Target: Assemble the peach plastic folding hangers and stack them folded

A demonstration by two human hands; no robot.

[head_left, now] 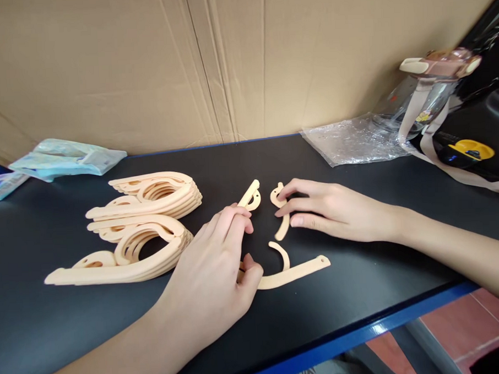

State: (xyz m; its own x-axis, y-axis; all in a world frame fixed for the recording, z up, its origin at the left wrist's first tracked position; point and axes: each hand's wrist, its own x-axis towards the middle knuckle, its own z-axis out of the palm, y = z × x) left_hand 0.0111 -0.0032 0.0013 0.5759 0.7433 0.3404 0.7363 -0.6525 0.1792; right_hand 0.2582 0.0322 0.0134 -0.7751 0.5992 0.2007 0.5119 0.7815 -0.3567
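My left hand is closed around a cream-coloured folding clothes hanger. One hanger arm extends to the right below the fingers, with a curved piece rising from it; the other arm points up past the fingertips. The hanger's middle is hidden under the hand. Between its fingertips, my right hand grips a loose, curved hanger hook of the same colour, resting at the table surface. Left of my left hand lie two stacks of folded hangers, a front stack and a back stack, side by side.
The black table has a blue front edge. Cardboard stands upright behind it. A light-blue plastic packet lies at the back left. Clear plastic wrap and a strapped water bottle are at the back right.
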